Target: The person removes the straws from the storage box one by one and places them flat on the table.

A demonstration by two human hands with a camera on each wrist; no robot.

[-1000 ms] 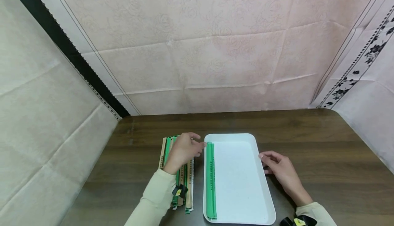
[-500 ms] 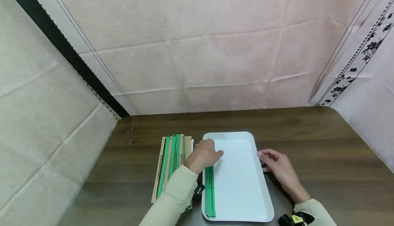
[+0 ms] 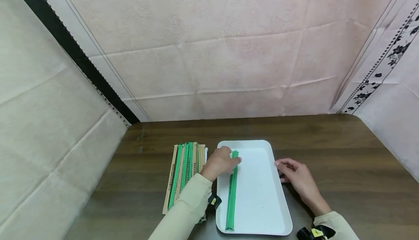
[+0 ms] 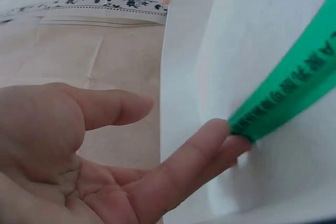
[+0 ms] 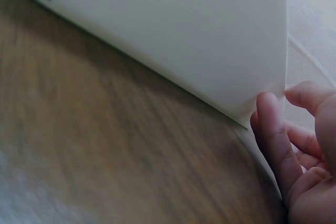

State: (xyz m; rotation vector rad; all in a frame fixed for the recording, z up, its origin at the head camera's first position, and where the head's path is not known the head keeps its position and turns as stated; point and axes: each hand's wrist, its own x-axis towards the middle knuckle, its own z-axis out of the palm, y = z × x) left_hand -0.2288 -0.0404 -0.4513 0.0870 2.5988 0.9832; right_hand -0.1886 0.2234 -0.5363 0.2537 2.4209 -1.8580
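A long, narrow green packet (image 3: 232, 196) with dark printed characters lies lengthwise in the white tray (image 3: 258, 196), slightly slanted, left of the tray's middle. My left hand (image 3: 220, 163) reaches over the tray's left rim to its far end. In the left wrist view, extended fingertips (image 4: 212, 132) touch the end of the packet, while the thumb stands apart from them. My right hand (image 3: 299, 180) holds the tray's right rim; in the right wrist view, one fingertip (image 5: 269, 103) presses the outer wall and another digit meets the rim.
Left of the tray, several long narrow green and tan packets (image 3: 180, 171) lie side by side, partly hidden under the left forearm. The brown wood-grain table (image 3: 131, 196) ends at the back against a pale cloth wall (image 3: 209, 69).
My left hand has moved right from the packets beside the tray to the green packet. That packet has shifted right from the tray's left wall and tilted. My right hand stays at the rim.
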